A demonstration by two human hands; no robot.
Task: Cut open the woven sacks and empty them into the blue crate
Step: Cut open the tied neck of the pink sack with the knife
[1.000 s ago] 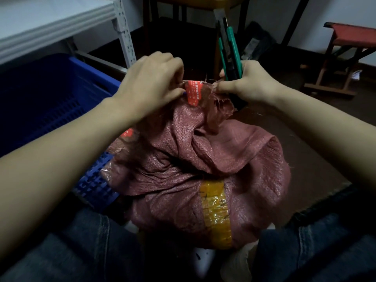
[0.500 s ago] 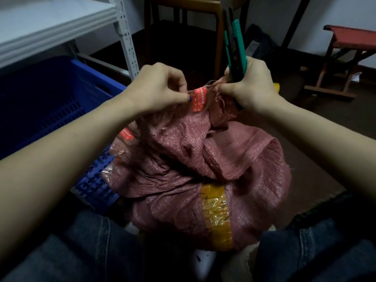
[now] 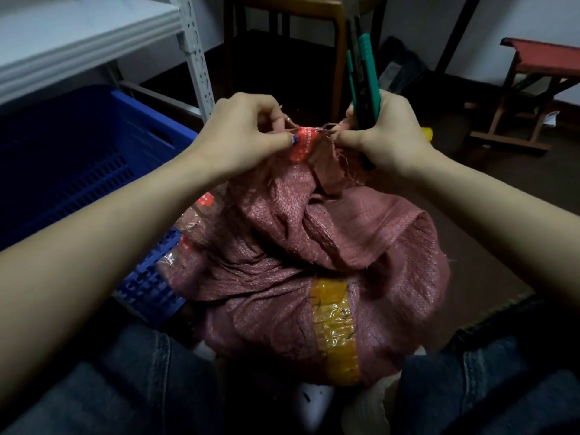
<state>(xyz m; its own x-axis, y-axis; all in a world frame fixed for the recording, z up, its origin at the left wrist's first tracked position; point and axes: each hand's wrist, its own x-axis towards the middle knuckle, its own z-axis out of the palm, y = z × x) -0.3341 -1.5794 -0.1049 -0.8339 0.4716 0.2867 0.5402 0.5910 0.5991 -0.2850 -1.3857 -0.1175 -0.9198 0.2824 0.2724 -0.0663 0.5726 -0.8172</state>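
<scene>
A full reddish woven sack (image 3: 314, 259) stands between my knees, with a yellow tape band (image 3: 334, 328) down its front and a red tag (image 3: 303, 143) at its bunched neck. My left hand (image 3: 241, 133) pinches the neck at the tag's left side. My right hand (image 3: 387, 133) grips a green utility knife (image 3: 364, 80) that points up and away, while its thumb and finger pinch the sack's edge just right of the tag. The blue crate (image 3: 94, 158) sits on the floor at the left, touching the sack.
A white metal shelf (image 3: 78, 36) with a perforated upright (image 3: 196, 54) hangs over the crate. A wooden stool (image 3: 314, 14) stands straight ahead and a red-topped bench (image 3: 543, 89) at the far right. My jeans-clad legs flank the sack.
Both hands have lifted and tightened on the sack's neck beside the red tag. The knife stays upright in my right hand. The sack has not shifted.
</scene>
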